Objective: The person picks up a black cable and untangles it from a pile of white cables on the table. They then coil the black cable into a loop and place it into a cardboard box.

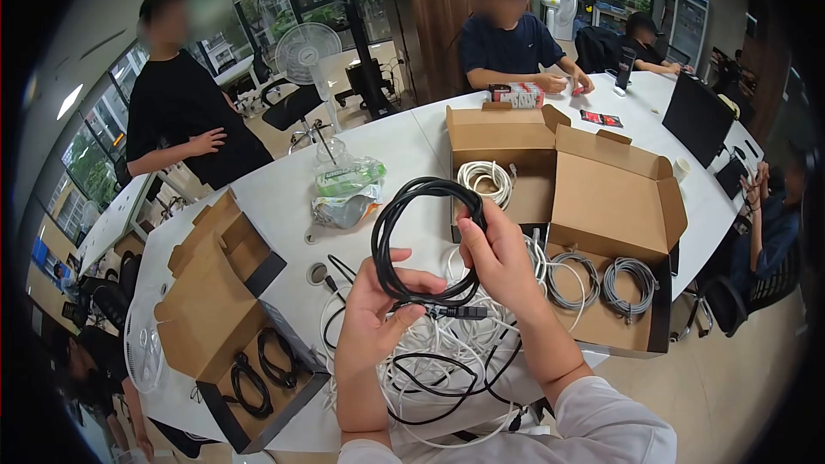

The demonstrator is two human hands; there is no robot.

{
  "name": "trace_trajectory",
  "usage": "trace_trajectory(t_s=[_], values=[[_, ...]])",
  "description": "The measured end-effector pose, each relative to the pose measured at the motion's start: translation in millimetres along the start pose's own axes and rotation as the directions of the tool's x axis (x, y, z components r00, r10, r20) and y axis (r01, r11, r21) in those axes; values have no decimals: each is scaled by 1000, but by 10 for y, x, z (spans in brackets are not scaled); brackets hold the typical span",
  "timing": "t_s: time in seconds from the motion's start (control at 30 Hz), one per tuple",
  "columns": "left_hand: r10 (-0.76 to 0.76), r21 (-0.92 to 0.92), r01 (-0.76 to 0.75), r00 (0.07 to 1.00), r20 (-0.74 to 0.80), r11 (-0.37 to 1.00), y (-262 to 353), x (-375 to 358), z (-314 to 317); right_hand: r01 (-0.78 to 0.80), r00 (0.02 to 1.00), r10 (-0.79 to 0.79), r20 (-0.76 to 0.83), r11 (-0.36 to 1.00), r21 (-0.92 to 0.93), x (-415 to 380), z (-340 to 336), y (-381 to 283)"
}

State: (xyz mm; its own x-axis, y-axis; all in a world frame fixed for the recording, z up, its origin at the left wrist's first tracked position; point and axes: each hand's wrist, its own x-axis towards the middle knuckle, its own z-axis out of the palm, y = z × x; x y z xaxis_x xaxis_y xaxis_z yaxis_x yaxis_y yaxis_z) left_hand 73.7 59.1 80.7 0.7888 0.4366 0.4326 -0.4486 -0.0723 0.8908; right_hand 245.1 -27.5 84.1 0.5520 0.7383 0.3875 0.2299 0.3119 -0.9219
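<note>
A coiled black cable (387, 236) is held up in both hands above the table. My left hand (371, 314) grips the lower left of the loops, its thumb by the cable's end. My right hand (503, 258) pinches the right side of the loops between thumb and fingers. A black connector (468, 313) sticks out to the right below the coil. Beneath my hands lies a tangled heap of white cables (447, 369) with a loose black cable (421, 419) among them.
At left, an open cardboard box (245, 404) contains black coiled cables. Another open box (614, 198) at right holds grey coils (630, 285). A white coil (486, 185) sits in the box behind. Plastic packets (348, 193) and a monitor (698, 119) stand farther back. Several people are around the table.
</note>
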Motion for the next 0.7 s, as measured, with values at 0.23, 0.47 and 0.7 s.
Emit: trace_trajectory(t_s=[0.23, 0.47, 0.7], values=[[-2, 7, 2, 998, 60, 1000, -161, 95, -16, 52, 995, -49, -90, 998, 31, -10, 63, -21], [105, 19, -104, 990, -92, 994, -186, 60, 30, 111, 990, -108, -88, 993, 34, -56, 132, -13], [307, 94, -294, 935, -179, 951, -341, 58, 39, 22, 999, -28, 37, 988, 155, -50, 183, 49]])
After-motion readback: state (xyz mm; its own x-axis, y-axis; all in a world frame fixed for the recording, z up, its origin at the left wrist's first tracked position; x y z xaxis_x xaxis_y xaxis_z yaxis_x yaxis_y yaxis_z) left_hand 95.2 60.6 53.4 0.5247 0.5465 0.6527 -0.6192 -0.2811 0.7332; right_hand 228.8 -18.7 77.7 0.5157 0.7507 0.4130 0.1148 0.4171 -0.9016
